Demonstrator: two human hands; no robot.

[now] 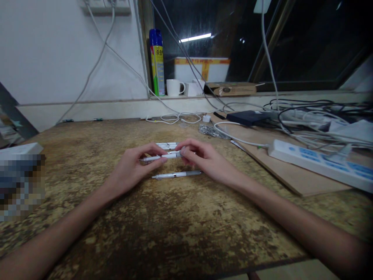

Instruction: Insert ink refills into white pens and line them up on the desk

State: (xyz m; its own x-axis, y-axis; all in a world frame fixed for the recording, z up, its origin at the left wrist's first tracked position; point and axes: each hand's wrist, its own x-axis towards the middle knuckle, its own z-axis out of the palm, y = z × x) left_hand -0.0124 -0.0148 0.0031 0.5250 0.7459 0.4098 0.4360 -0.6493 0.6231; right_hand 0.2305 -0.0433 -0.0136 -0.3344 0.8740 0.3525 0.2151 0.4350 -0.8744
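A white pen (pixel 167 156) lies crosswise between my two hands, just above the worn tabletop. My left hand (pixel 135 163) pinches its left part between thumb and fingers. At the other end, my right hand (pixel 201 155) has its thumb and fingers closed on the greyish end of the same pen. Behind it, more white pens (pixel 166 146) lie side by side, partly covered by my fingers. Nearer to me, a single white pen with a grey end (pixel 176 175) rests on the table, apart from both hands.
A white power strip (pixel 317 161) sits on a brown board (pixel 285 175) at the right, with tangled cables (pixel 303 112) behind. A small clear plastic bag (pixel 211 130) lies past my right hand. On the sill stand a spray can (pixel 157 66) and a white mug (pixel 174 88).
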